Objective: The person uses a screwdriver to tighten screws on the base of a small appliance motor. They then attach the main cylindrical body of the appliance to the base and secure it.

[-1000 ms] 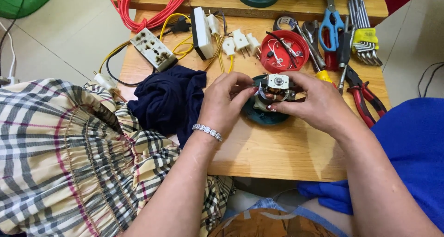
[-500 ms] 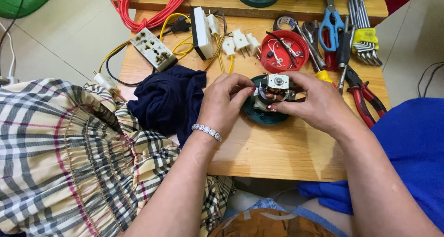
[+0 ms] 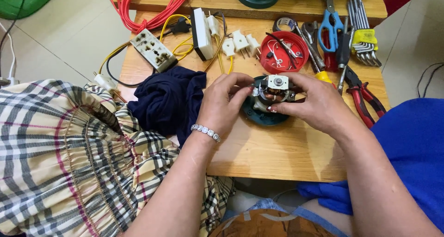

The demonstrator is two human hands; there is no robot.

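- At about 9 o'clock from the hands I see a checked cloth point(image 3: 69, 158) covering the lower left, and just right of it a dark blue cloth point(image 3: 169, 100) bunched on the wooden table point(image 3: 277, 153).
- At 11 o'clock from the blue cloth lies a white socket strip point(image 3: 153, 49) with yellow wires, and beyond it, at 12 o'clock, a coil of red cable point(image 3: 148, 5).
- My left hand point(image 3: 224, 108) is curled, fingertips closed on the left side of the small motor point(image 3: 273, 91); a beaded bracelet point(image 3: 206, 132) sits on that wrist.
- The small motor is at the middle of the table, held between both hands just above a dark teal round base point(image 3: 261, 116); I cannot tell whether the two touch. Copper windings show below its metal top plate.
- At 12 o'clock from the motor there are white plugs point(image 3: 240, 41) and a red round lid point(image 3: 283, 49) holding small parts.
- My right hand point(image 3: 319, 105) is also curled, thumb and fingers pinching the motor's right side.
- At 1 o'clock from that hand lie blue-handled scissors point(image 3: 330, 26), a set of hex keys point(image 3: 363, 38) with a yellow holder, and red-handled pliers point(image 3: 365, 100) at 3 o'clock.
- A blue sleeve point(image 3: 411, 149) fills the right edge.
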